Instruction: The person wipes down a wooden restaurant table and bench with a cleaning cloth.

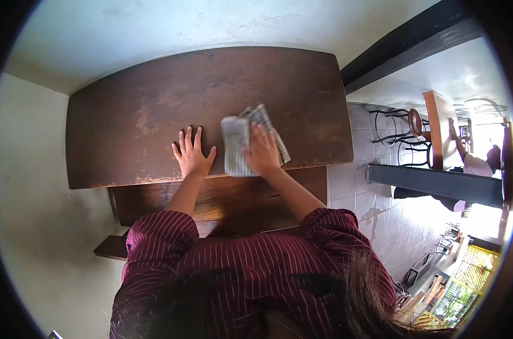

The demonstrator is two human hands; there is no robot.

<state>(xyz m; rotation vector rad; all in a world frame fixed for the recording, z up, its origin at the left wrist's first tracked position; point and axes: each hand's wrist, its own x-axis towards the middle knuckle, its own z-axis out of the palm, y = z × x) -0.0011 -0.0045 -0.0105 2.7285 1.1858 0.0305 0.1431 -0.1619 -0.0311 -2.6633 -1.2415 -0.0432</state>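
A dark brown wooden table (211, 79) with worn, scuffed patches lies in front of me. My left hand (193, 155) rests flat near its front edge, fingers spread, holding nothing. To the right of it, my right hand (262, 152) presses on a striped grey-and-white cloth (235, 141) against the tabletop. The cloth is bunched, with corners sticking out on both sides of the fingers. Slight blur shows on the cloth and this hand.
A wooden bench (149, 200) sits below the table's front edge. White walls (30, 141) border the left and far sides. On the right are a tiled floor (347, 186), a dark post (437, 183), stools (414, 122), another table (434, 130) and a person (477, 164).
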